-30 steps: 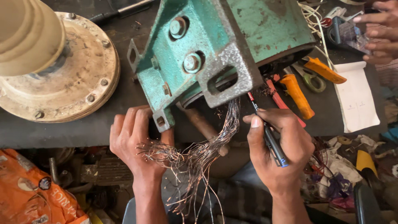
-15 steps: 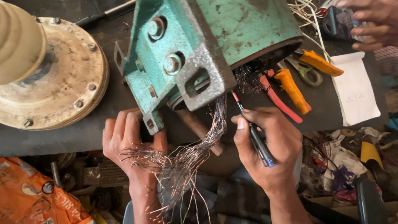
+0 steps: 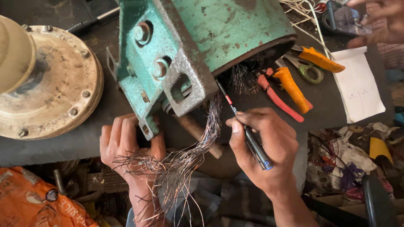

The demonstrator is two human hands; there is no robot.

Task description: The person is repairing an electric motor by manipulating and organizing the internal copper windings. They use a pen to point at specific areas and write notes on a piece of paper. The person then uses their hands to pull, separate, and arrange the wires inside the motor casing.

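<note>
A green cast motor housing [image 3: 219, 38] lies on its side on a dark workbench [image 3: 63, 147]. From its open end hangs a bundle of thin copper winding wires [image 3: 185, 159]. My left hand [image 3: 128, 145] rests on the bench edge beside the housing's foot, fingers spread, with loose wire ends lying across its wrist. My right hand [image 3: 263, 145] grips a slim dark screwdriver [image 3: 244, 130], whose tip points into the housing opening beside the wires.
A beige round end cover with bolts [image 3: 46, 84] lies at the left. Orange-handled pliers [image 3: 290, 90], scissors and a white paper sheet [image 3: 360, 84] lie at the right. Another person's hand [image 3: 378, 19] holds a phone at top right. An orange bag [image 3: 38, 201] sits below the bench.
The view has shifted, so the housing and both hands sit slightly lower and left. My right hand still holds the screwdriver at the opening; my left hand stays on the bench edge.
</note>
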